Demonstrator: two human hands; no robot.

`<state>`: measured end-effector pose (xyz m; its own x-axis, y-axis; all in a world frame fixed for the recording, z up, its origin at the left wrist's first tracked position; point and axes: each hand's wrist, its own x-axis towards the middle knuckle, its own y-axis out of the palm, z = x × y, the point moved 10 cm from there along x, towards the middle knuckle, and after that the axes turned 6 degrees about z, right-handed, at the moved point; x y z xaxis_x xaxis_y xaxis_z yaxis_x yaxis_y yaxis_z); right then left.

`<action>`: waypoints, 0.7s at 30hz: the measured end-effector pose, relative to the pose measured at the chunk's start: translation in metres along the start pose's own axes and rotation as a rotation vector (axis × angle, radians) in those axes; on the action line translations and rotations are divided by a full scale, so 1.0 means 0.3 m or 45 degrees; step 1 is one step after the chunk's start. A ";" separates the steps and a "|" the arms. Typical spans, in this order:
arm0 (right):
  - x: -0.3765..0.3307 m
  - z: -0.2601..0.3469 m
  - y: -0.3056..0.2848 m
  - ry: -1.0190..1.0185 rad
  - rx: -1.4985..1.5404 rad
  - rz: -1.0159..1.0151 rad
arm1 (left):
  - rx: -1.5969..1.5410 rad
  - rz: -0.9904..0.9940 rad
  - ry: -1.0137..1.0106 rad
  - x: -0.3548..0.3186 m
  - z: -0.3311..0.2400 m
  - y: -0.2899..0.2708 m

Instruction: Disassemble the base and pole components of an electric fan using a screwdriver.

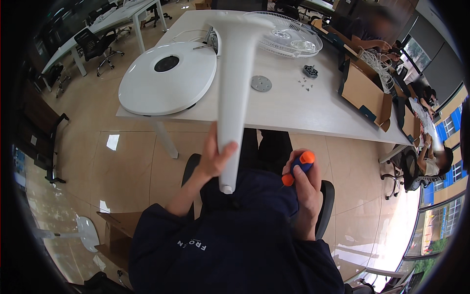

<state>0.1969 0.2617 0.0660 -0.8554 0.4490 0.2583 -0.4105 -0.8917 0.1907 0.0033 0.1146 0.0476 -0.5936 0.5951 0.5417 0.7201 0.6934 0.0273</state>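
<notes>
My left hand (211,159) is wrapped round the lower part of a white fan stand pole (232,93). The pole is raised lengthwise before me, its flared end away over the table and its narrow end near my lap. In my right hand (307,185) is a screwdriver (301,166) with an orange and blue handle, held above the right side of my lap. On the table lie a round white fan base (134,85) with a dark centre hole, a round grey metal plate (261,84), a dark grey knob-like part (310,71) and several small screws (307,86).
A white fan grille (274,40) lies at the table's (289,115) far side. An opened cardboard box (364,93) with white cables (379,63) stands at the right. Beyond it sits a person (364,36). Another box (115,230) is on the floor at my left.
</notes>
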 end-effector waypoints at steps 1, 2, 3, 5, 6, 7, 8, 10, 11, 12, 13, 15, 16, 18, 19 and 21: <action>0.000 0.009 0.002 0.003 -0.089 0.014 | -0.003 -0.026 -0.110 0.031 -0.007 -0.039; -0.001 0.009 0.001 0.002 -0.087 0.014 | -0.003 -0.057 -0.218 0.065 -0.005 -0.083; 0.002 0.011 -0.012 -0.016 -0.167 -0.032 | 0.001 -0.062 -0.218 0.105 -0.009 -0.114; 0.005 0.003 -0.047 -0.038 -0.248 -0.080 | 0.100 -0.197 -0.318 0.185 0.018 -0.202; 0.007 0.027 -0.060 -0.147 -0.458 -0.030 | 0.104 -0.200 -0.315 0.230 0.027 -0.228; 0.005 0.052 -0.053 -0.258 -0.667 0.020 | 0.193 -0.180 -0.348 0.276 0.051 -0.249; 0.005 0.055 -0.055 -0.258 -0.671 0.017 | 0.275 -0.156 -0.384 0.321 0.084 -0.258; 0.005 0.029 -0.087 -0.116 -0.548 -0.041 | 0.332 -0.103 -0.458 0.398 0.134 -0.254; -0.001 0.026 -0.090 -0.123 -0.547 -0.042 | 0.391 -0.044 -0.534 0.438 0.169 -0.238; -0.015 0.010 -0.121 -0.086 -0.391 -0.175 | 0.378 -0.042 -0.525 0.484 0.197 -0.227; -0.025 -0.011 -0.151 -0.049 -0.233 -0.306 | 0.363 -0.003 -0.562 0.528 0.242 -0.199; -0.013 -0.039 -0.177 -0.097 -0.116 -0.394 | 0.357 0.028 -0.606 0.589 0.317 -0.159; -0.014 -0.050 -0.208 -0.150 0.004 -0.487 | 0.357 0.009 -0.598 0.617 0.347 -0.142; -0.008 -0.069 -0.242 -0.158 0.050 -0.524 | 0.358 -0.001 -0.588 0.656 0.399 -0.120; -0.006 -0.109 -0.265 -0.098 0.239 -0.528 | 0.276 -0.046 -0.565 0.668 0.417 -0.120; 0.003 -0.173 -0.294 0.031 0.530 -0.490 | 0.189 -0.081 -0.540 0.693 0.451 -0.110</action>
<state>0.2160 0.3379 0.0003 -0.6776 0.7316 0.0751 -0.5393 -0.5638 0.6255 -0.1924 0.2705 0.0455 -0.7522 0.6417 0.1497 0.6362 0.7664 -0.0881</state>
